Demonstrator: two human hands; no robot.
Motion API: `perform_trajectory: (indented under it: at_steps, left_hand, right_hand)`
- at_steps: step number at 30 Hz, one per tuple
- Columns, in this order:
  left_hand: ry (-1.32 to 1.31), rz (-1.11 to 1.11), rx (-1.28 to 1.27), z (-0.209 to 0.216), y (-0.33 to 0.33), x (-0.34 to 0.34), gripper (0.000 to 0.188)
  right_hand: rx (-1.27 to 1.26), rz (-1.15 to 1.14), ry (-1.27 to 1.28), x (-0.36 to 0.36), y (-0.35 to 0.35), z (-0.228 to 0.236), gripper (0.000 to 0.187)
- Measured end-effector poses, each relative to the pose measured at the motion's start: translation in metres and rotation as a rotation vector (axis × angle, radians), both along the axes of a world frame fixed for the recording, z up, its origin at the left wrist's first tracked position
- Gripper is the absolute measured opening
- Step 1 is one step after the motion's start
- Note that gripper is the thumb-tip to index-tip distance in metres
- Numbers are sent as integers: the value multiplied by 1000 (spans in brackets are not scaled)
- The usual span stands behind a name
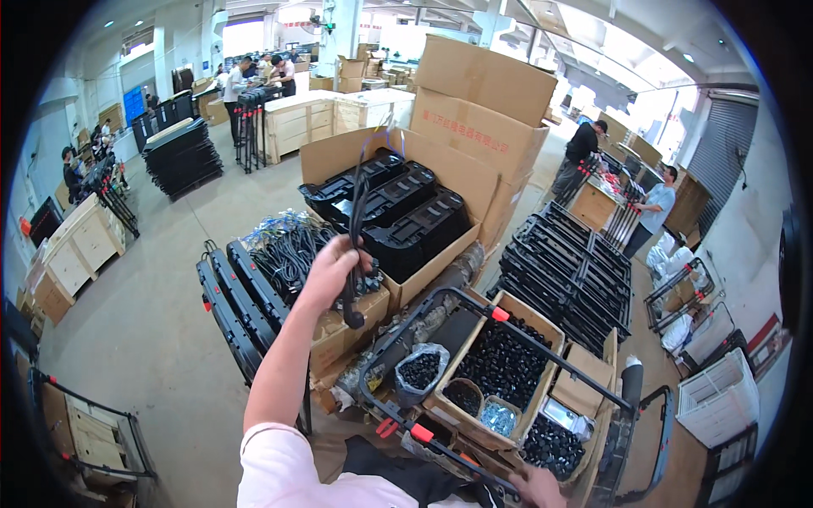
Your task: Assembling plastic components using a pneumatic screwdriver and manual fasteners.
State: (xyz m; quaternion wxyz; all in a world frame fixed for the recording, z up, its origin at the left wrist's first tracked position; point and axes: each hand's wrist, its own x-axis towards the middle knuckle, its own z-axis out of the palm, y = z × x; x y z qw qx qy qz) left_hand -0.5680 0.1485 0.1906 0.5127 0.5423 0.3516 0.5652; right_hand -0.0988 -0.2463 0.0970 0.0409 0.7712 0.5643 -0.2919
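Note:
My left hand [335, 264] is raised in front of me and closed around a black power cable [359, 212]. The cable's thin wires rise above the fist, and its dark thick end hangs below it. At the lower edge, my right hand [539, 488] is beside the bent black tube frame [584, 370] with red clips, just below a bin of small black parts [552, 446]. Its fingers are small and partly cut off, so I cannot make out whether they grip anything. Behind the left hand lies a heap of black cables [292, 250] with bluish wire ends, on a carton.
Black plastic housings [398, 203] fill an open carton ahead. Long black panels [241, 284] lean left of the cables. A box of black knobs [504, 360] and a cup of screws [498, 416] stand at right. Stacked black frames [563, 262] are beyond; several people work farther off.

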Motion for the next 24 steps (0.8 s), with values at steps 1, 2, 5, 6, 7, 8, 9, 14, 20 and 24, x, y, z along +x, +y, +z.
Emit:
perform_trajectory:
  at_steps: [1,2,5,6,7,8,9,14,20,24]
  left_hand:
    - [-101,-50,-91,-8,-17,12,27]
    - [-115,-85,-192,-11,-34,26,25]
    - [-49,-239,-263,-39,-72,78,26]
    - [20,-304,-212,-46,-92,97,32]
    - [71,-429,-220,-62,-104,108,43]
    - [76,-509,-222,-59,-124,122,44]
    - [82,-590,-226,-54,-146,138,46]
    - [123,-822,-423,-75,-214,177,50]
    - [27,-854,-760,-76,-261,214,46]
    - [-81,-933,-906,-84,-284,235,45]
  right_hand:
    - [109,17,33,-4,11,-1,39]
    - [136,32,79,-15,26,13,38]
    - [350,56,301,-40,61,45,40]
    - [387,34,380,-45,73,54,40]
    - [426,15,462,-48,85,60,41]
    - [498,-13,601,-42,99,53,44]
    - [574,-42,739,-34,110,45,47]
    - [497,-291,1285,-25,137,43,51]
    - [825,-465,1170,-31,110,18,37]
    - [831,-1022,1565,-23,125,7,31]
